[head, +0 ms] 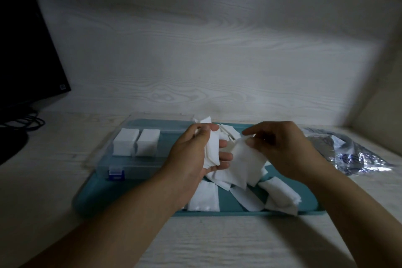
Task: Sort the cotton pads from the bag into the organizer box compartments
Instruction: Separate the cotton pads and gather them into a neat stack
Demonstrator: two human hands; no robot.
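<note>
My left hand grips a small stack of white cotton pads upright above the teal tray. My right hand pinches a single cotton pad just to the right of that stack. Several loose cotton pads lie scattered on the tray under both hands. The clear organizer box stands at the tray's left end, with two neat stacks of pads in its compartments. The crumpled plastic bag lies on the table to the right of the tray.
A dark monitor stands at the far left with cables below it. A pale wood-grain wall rises close behind the tray, and a side wall closes in at the right. The box has a blue latch at its front.
</note>
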